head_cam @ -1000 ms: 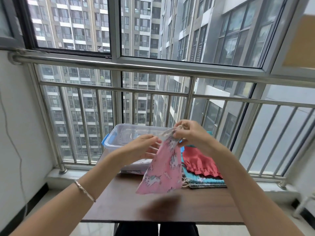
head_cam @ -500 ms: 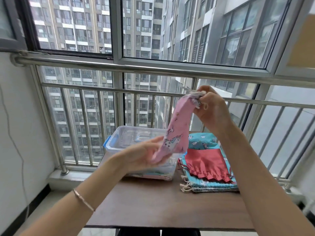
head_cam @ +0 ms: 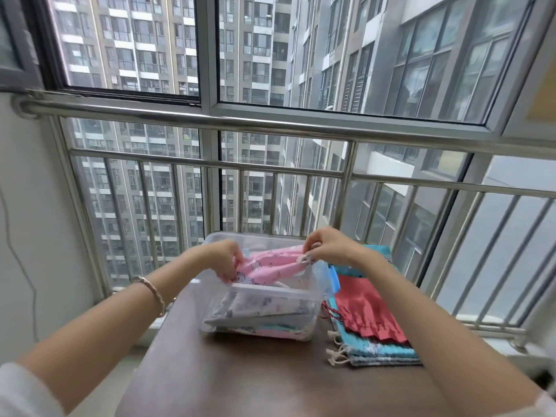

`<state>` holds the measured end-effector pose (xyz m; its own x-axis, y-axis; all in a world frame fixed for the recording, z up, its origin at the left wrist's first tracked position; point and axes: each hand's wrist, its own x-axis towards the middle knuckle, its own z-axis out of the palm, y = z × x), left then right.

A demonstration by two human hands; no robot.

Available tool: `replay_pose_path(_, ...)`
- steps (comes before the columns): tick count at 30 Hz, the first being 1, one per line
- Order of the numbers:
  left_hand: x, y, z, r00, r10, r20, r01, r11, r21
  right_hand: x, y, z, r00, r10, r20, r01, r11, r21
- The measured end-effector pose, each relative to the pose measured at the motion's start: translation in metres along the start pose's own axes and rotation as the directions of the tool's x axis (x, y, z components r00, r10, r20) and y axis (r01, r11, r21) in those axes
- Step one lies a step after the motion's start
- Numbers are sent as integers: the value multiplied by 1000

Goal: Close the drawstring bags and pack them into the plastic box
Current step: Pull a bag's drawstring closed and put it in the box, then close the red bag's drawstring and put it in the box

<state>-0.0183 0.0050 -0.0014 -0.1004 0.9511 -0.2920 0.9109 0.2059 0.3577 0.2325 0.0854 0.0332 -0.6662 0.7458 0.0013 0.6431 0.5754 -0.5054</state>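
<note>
A pink drawstring bag (head_cam: 270,266) with a small print lies stretched across the open top of the clear plastic box (head_cam: 270,296). My left hand (head_cam: 227,255) pinches its left end and my right hand (head_cam: 326,246) grips its gathered right end; both hands are over the box. Several folded bags lie inside the box at the bottom. Right of the box, a red bag (head_cam: 365,311) rests on a stack of teal patterned bags (head_cam: 376,350) with cream cords.
The box and stack sit on a dark brown table (head_cam: 255,371) against a steel balcony railing (head_cam: 270,124) and window. A white wall (head_cam: 27,236) with a hanging cable is at left. A blue lid clip (head_cam: 334,279) sticks out on the box's right side.
The pink bag was held up high by my right hand, hanging down to my left. Both hands have since lowered it flat over the box opening.
</note>
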Motion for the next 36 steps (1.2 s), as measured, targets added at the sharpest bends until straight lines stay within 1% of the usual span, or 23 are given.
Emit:
replay_pose_path(2, 5, -3, 6, 998, -25, 53, 15, 984, 177, 11, -2, 7, 998, 37, 53, -34, 997, -67)
replay_pose_path(4, 7, -6, 10, 990, -75, 121, 38, 957, 288, 19, -7, 13, 991, 79, 105, -59, 982, -177)
replay_pose_path(6, 10, -4, 7, 984, -120, 129, 73, 943, 324, 27, -11, 21, 987, 94, 131, -36, 919, -392)
replay_pose_path(7, 11, -2, 4, 989, -111, 94, 75, 942, 326, 30, -14, 26, 985, 100, 138, -19, 870, -492)
replay_pose_path(9, 20, 2, 0, 997, -67, 41, 50, 944, 327, 35, -22, 38, 973, 133, 189, 1, 816, -578)
replay_pose_path(10, 24, 4, 0, 995, -68, 74, 41, 946, 321, 37, -26, 44, 959, 163, 233, 9, 801, -598)
replay_pose_path(11, 28, 6, 1, 986, -86, 143, 36, 947, 318, 38, -30, 50, 935, 211, 285, 15, 779, -626)
replay_pose_path(13, 36, 9, 8, 933, -181, 311, 57, 928, 369, 41, -37, 60, 880, 304, 364, 41, 716, -697)
replay_pose_path(14, 38, 11, 12, 905, -241, 349, 77, 902, 425, 43, -39, 63, 861, 337, 380, 53, 685, -727)
replay_pose_path(16, 40, 14, 20, 894, -321, 312, 130, 853, 506, 47, -38, 68, 849, 368, 378, 47, 661, -749)
replay_pose_path(18, 41, 15, 27, 916, -328, 232, 164, 833, 529, 49, -34, 75, 851, 383, 360, 14, 669, -743)
replay_pose_path(20, 36, 17, 29, 925, -332, 183, 190, 824, 534, 48, -29, 82, 867, 369, 335, -23, 701, -713)
replay_pose_path(21, 34, 17, 29, 929, -322, 183, 182, 827, 531, 48, -26, 84, 872, 362, 329, -35, 717, -696)
replay_pose_path(23, 29, 20, 26, 919, -302, 251, 145, 854, 499, 48, -22, 81, 862, 358, 358, -42, 755, -654)
replay_pose_path(24, 26, 26, 22, 920, -278, 274, 125, 875, 468, 49, -22, 75, 857, 336, 390, -36, 794, -607)
replay_pose_path(25, 24, 33, 19, 936, -227, 269, 106, 911, 399, 50, -21, 67, 867, 288, 406, -38, 851, -523)
replay_pose_path(26, 23, 43, 15, 964, -150, 220, 79, 951, 300, 47, -22, 56, 898, 214, 385, -35, 906, -422)
replay_pose_path(27, 21, 57, 12, 989, -61, 138, 32, 979, 203, 43, -22, 43, 941, 136, 309, -24, 940, -341)
replay_pose_path(28, 20, 73, 9, 999, 31, 29, -35, 988, 148, 37, -21, 29, 977, 73, 200, -12, 956, -292)
replay_pose_path(30, 20, 111, 8, 965, 188, -182, -158, 973, 165, 23, -11, 6, 1000, 15, 4, -13, 964, -265)
replay_pose_path(32, 16, 148, 14, 902, 294, -317, -216, 942, 258, 3, 4, -10, 995, 11, -104, -36, 970, -241)
replay_pose_path(34, 15, 182, 33, 863, 372, -341, -272, 912, 307, -26, 27, -19, 987, 58, -149, -89, 973, -211)
replay_pose_path(36, 14, 209, 55, 875, 395, -281, -304, 899, 316, -54, 53, -20, 979, 143, -148, -171, 965, -197)
